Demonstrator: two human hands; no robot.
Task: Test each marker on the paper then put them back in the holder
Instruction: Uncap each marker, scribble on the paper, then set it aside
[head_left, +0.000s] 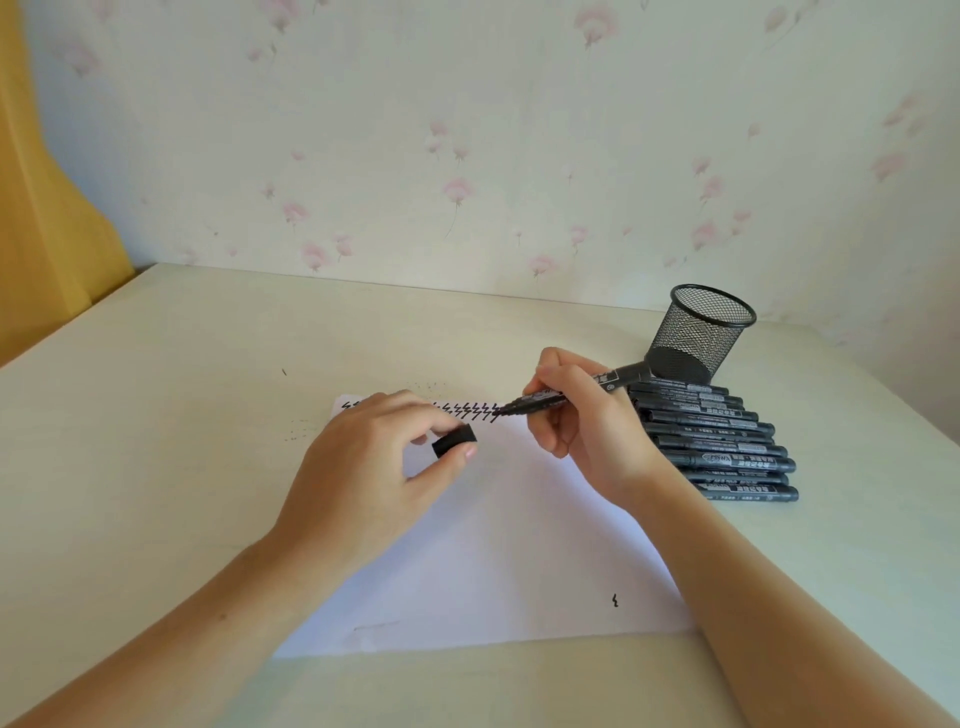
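A white sheet of paper (493, 545) lies flat on a pale cream table (182, 389), close to the near edge. Along the far edge of the paper runs a row of black zigzag marks (470, 410). One more tiny black squiggle (615, 600) sits near the paper's near right corner.

The right hand (587, 415) holds a black marker pen with white writing on it (571, 392), pinched between the thumb and fingers. The marker's tip touches the paper at the right end of the zigzag row. Its back end points toward the far right of the table.

The left hand (363, 467) rests on the paper and pinches a small black marker cap (454, 440) between the thumb and the fingers. It covers part of the zigzag row.

Just beside the right edge of the paper, more black markers (727, 447) lie in a tidy row, side by side and touching. Behind them, near the far edge of the table, stands a round black wire-mesh holder (698, 332). It looks empty inside.

Some little dark specks (298, 431) dot the table just left of the paper.
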